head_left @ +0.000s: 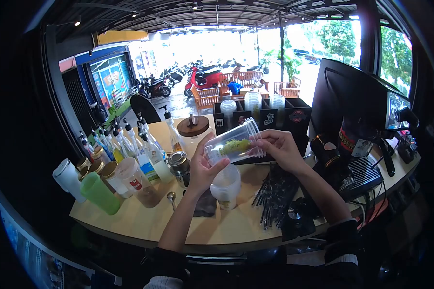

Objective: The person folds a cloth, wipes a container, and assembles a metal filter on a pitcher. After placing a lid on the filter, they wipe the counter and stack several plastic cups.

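Between my two hands a clear plastic cup point(232, 144) with a green-yellow print lies tilted on its side, its stacked rims toward the right. My left hand point(203, 166) wraps round the left end, thumb along the underside. The fingers of my right hand point(278, 148) pinch the rim at the right end. Right below stands a stack of clear plastic cups point(225, 190) on the table point(149, 224). A dark folded cloth point(203, 204) lies left of that stack, with a metal spoon point(171, 197) beside it.
Syrup pump bottles point(152, 156), lidded jars point(115, 180) and a green tumbler point(100, 193) crowd the left. Wrapped black straws point(275, 195) lie right of centre. Behind stands a black cup organizer point(284, 123); an espresso machine point(361, 120) fills the right.
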Tool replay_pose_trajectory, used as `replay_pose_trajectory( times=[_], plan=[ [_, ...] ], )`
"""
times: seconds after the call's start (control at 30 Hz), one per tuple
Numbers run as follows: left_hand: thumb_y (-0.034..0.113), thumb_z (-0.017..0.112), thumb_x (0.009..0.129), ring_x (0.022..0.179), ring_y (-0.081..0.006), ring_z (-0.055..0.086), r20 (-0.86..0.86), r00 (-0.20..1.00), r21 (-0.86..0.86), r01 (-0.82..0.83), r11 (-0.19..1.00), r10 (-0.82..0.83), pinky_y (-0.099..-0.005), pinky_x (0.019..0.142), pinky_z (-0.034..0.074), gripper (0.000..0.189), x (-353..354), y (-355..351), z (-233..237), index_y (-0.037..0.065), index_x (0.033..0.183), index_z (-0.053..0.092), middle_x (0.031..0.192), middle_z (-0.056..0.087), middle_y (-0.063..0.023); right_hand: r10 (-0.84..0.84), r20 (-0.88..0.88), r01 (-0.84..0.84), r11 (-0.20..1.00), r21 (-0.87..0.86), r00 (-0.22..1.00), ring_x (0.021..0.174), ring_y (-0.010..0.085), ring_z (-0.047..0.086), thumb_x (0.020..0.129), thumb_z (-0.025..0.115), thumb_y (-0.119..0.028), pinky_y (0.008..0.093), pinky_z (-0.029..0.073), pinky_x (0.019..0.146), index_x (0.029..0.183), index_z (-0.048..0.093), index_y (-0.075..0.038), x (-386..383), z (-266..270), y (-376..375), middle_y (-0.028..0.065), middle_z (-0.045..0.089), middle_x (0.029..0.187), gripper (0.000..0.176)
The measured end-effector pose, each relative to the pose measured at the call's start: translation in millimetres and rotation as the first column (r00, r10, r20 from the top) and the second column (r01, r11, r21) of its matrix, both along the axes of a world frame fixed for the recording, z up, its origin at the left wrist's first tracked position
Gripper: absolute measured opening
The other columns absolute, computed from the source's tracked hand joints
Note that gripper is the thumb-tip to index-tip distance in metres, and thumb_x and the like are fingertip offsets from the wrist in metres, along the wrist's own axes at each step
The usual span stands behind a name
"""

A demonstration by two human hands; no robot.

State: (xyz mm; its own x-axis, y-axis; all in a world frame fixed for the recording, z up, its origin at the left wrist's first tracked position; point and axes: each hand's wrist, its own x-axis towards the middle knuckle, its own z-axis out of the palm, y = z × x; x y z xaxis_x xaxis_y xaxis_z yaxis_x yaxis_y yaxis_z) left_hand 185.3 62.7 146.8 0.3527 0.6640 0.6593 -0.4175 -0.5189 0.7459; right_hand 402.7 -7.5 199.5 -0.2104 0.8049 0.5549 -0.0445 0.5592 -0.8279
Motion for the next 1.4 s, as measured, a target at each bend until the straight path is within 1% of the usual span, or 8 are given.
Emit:
replay_pose_trajectory(
  times=[0.17,0.27,0.33,0.47,0.83,0.97,1.1,1.4],
  plan=[
    [0.007,0.076,0.074,0.116,-0.0222,0.048,-0.038,0.995,0.058,-0.089,0.994,0.091,-0.0338,0.096,0.044,0.086,16,16,13,-0.001,0.140,0.022,0.129,0.041,-0.0169,-0.085,0.042,0.084,0.996,0.031,0.995,0.082,0.0125,0.063,0.086,0.064,-0.010,0.0251,0.052,0.075,0.103,0.058,0.004,2,-3,-3,0.0078,0.064,0.091,0.023],
    [0.008,0.083,0.065,0.115,-0.0230,0.047,-0.009,0.993,0.060,-0.116,0.991,0.117,-0.0370,0.097,0.043,0.105,25,16,27,0.004,0.144,0.013,0.124,0.043,-0.0155,-0.456,0.168,0.439,0.889,0.126,0.874,0.082,0.0119,0.060,0.080,0.071,-0.015,0.0265,0.050,0.074,0.105,0.055,0.000,10,6,-4,0.0061,0.059,0.094,0.033],
    [0.008,0.083,0.064,0.115,-0.0236,0.048,-0.031,0.990,0.137,-0.129,0.982,0.135,-0.0373,0.096,0.044,0.107,33,22,33,0.005,0.144,0.012,0.124,0.043,-0.0160,-0.717,0.171,0.580,0.660,0.477,0.675,0.089,0.0186,0.057,0.074,0.075,-0.019,0.0322,0.049,0.075,0.109,0.050,-0.003,14,13,-5,0.0096,0.052,0.101,0.046],
    [0.010,0.083,0.062,0.114,-0.0234,0.051,-0.099,0.968,0.339,-0.184,0.922,0.229,-0.0364,0.093,0.045,0.108,50,17,47,0.007,0.145,0.014,0.123,0.048,-0.0156,-0.684,0.283,0.395,0.654,0.645,0.672,0.106,0.0320,0.051,0.070,0.074,-0.020,0.0384,0.047,0.084,0.117,0.046,-0.007,2,24,-8,0.0137,0.047,0.113,0.056],
    [0.020,0.079,0.068,0.111,-0.0270,0.051,-0.146,0.864,0.608,-0.306,0.733,0.482,-0.0394,0.094,0.042,0.097,72,24,26,0.007,0.144,0.020,0.124,0.049,-0.0157,-0.853,0.219,0.534,0.475,0.699,0.473,0.103,0.0361,0.055,0.070,0.073,-0.022,0.0435,0.048,0.083,0.123,0.045,-0.010,37,33,41,0.0150,0.049,0.115,0.061],
    [0.028,0.068,0.079,0.111,-0.0283,0.053,-0.555,0.751,0.540,-0.003,0.841,0.359,-0.0378,0.093,0.043,0.064,65,37,-9,0.005,0.132,0.040,0.121,0.053,-0.0152,-0.926,0.062,0.654,0.310,0.690,0.373,0.100,0.0386,0.056,0.070,0.073,-0.020,0.0445,0.047,0.083,0.121,0.047,-0.012,93,61,99,0.0207,0.050,0.111,0.058],
    [0.037,0.056,0.088,0.107,-0.0289,0.057,-0.796,0.550,0.412,0.185,0.892,0.254,-0.0393,0.090,0.045,0.045,63,35,-13,0.006,0.120,0.053,0.114,0.058,-0.0136,-0.924,0.070,0.704,0.335,0.626,0.377,0.096,0.0388,0.056,0.069,0.072,-0.019,0.0445,0.047,0.083,0.119,0.047,-0.013,142,65,162,0.0219,0.051,0.102,0.056],
    [0.042,0.053,0.089,0.101,-0.0275,0.061,-0.825,0.503,0.379,0.154,0.912,0.258,-0.0383,0.085,0.048,0.044,62,28,-7,0.005,0.112,0.058,0.105,0.063,-0.0143,-0.829,0.412,0.686,0.549,0.478,0.377,0.113,0.0317,0.054,0.070,0.075,-0.027,0.0389,0.042,0.095,0.120,0.055,-0.008,195,63,232,0.0196,0.059,0.117,0.057]
  ],
)
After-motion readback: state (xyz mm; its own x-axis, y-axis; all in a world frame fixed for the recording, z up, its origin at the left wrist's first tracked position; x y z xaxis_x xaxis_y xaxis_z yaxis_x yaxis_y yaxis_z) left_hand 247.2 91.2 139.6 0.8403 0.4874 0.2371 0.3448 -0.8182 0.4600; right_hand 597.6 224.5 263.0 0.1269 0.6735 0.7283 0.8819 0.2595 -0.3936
